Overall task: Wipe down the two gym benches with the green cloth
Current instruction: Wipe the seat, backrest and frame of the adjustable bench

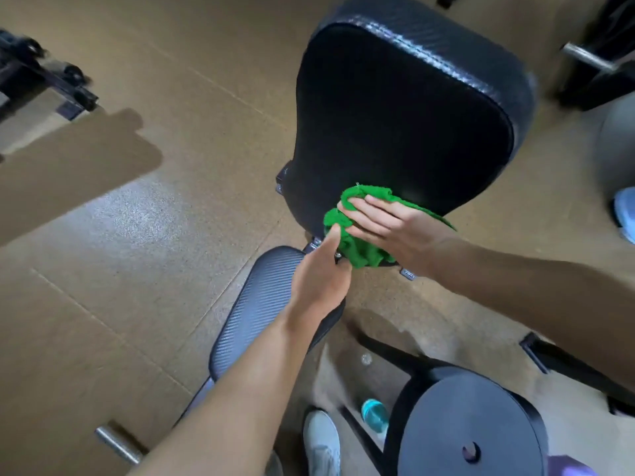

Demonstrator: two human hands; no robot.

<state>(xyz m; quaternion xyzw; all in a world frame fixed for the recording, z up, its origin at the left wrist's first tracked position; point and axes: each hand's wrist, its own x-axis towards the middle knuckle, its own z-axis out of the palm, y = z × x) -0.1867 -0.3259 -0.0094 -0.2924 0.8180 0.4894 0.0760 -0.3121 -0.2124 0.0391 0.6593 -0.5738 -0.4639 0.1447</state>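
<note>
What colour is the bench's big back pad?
Black back pad, best seen in the head view.

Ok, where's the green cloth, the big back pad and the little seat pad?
green cloth (364,254): head view, on its bunched lower part.
back pad (402,125): head view, middle of its black face.
seat pad (254,314): head view, on its ribbed top.
</note>
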